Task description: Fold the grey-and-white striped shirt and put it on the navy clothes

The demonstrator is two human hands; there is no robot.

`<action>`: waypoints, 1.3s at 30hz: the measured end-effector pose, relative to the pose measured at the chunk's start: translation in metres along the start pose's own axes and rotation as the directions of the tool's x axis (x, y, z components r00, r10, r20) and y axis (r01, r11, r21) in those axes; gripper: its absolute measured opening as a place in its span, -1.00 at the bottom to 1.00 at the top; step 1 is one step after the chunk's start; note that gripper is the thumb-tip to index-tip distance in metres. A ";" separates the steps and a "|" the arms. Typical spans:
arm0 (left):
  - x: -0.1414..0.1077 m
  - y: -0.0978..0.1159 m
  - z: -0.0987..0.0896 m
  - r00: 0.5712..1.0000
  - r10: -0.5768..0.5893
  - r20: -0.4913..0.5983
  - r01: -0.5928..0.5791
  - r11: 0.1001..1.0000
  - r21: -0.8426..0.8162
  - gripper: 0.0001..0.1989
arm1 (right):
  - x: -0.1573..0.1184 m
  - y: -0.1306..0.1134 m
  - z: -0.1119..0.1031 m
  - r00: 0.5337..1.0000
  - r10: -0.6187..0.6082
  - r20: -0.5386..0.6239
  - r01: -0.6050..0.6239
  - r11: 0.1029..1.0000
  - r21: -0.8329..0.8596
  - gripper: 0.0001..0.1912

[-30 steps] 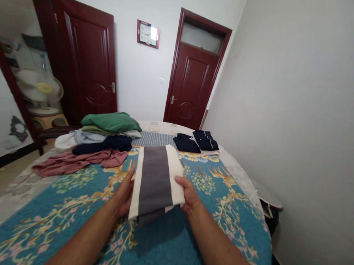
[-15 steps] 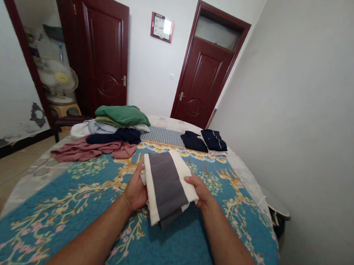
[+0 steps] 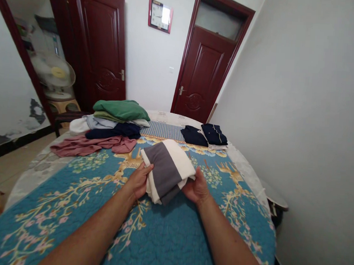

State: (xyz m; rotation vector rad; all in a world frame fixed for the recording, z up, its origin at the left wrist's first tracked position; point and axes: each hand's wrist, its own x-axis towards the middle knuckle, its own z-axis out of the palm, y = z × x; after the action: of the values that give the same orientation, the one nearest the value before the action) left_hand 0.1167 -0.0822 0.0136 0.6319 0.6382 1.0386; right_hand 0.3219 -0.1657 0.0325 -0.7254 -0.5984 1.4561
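A folded cloth, cream with a broad grey stripe, is held between my two hands above the blue floral cover. My left hand grips its left side, thumb on top and fingers underneath. At the cloth's right edge, my right hand supports it from below, its thumb by the corner and its other fingers partly hidden under the fabric. The cloth's lower edge hangs a little, with several layers showing.
At the back left lies a pile of clothes with a green garment on top and a pink one in front. Folded dark blue garments lie at the back right. A fan stands beyond the doorway.
The cloth has turned, its lower end swinging up and its right corner rising. My left thumb now lies on top of it, and my right hand has shifted under its edge.
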 end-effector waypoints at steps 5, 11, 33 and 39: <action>0.001 0.001 0.002 0.997 0.052 -0.065 -0.051 0.998 0.022 -0.42 | 0.003 0.024 0.012 0.996 -0.090 -0.019 0.091 0.995 0.043 -0.33; -0.002 0.002 0.007 0.995 0.093 -0.034 -0.091 0.995 0.033 -0.38 | 0.007 0.046 0.025 0.986 -0.157 -0.056 0.159 0.987 0.027 -0.38; 0.002 0.016 -0.011 0.997 0.065 -0.049 -0.024 0.817 0.576 -0.55 | 0.000 -0.032 -0.006 0.955 -0.059 -0.291 0.055 0.998 -0.020 -0.66; 0.007 0.013 -0.019 0.999 0.031 -0.030 -0.006 0.784 0.621 -0.46 | 0.079 -0.153 -0.013 0.926 -0.313 -0.213 0.288 0.947 -0.139 -0.73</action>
State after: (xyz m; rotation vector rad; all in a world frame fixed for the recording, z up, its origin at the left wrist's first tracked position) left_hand 0.0976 -0.0680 0.0099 1.2014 1.0286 0.8471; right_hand 0.4365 -0.0844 0.1332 -0.8341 -0.5792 1.0434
